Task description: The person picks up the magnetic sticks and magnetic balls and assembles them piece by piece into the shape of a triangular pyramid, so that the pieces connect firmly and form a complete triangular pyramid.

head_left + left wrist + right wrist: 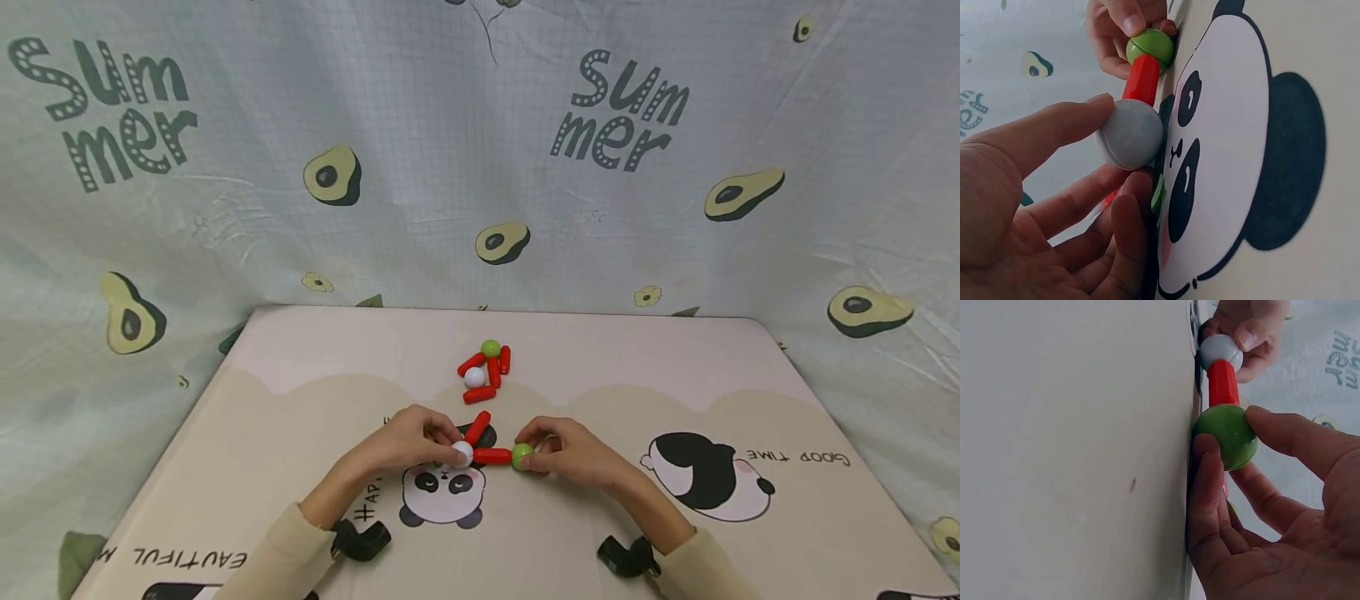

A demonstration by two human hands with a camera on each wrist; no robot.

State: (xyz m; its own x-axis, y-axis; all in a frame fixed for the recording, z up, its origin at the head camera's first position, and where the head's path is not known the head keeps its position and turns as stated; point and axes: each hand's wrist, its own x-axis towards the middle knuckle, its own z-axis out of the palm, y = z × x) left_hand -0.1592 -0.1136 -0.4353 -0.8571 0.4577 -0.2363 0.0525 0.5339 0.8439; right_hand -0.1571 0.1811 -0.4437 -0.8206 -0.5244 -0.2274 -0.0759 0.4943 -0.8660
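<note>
A red rod [492, 456] lies between a white ball [462, 452] and a green ball [522, 456], touching both, near the middle of the table. My left hand [416, 437] pinches the white ball between thumb and fingers. On the other side, my right hand [573, 450] grips the green ball [1227, 434], its thumb and fingers around it. From the white ball a second red rod [477, 427] slants away toward the far right; whether it is fixed there is hard to tell. Both hands rest close to the tabletop, over a printed panda face [1222, 125].
Just beyond the hands lies a loose group: another green ball [491, 348], another white ball [475, 377] and several red rods [479, 395]. The table mat [600, 542] carries panda prints. A pale curtain [420, 108] with avocado prints hangs behind the table's far edge.
</note>
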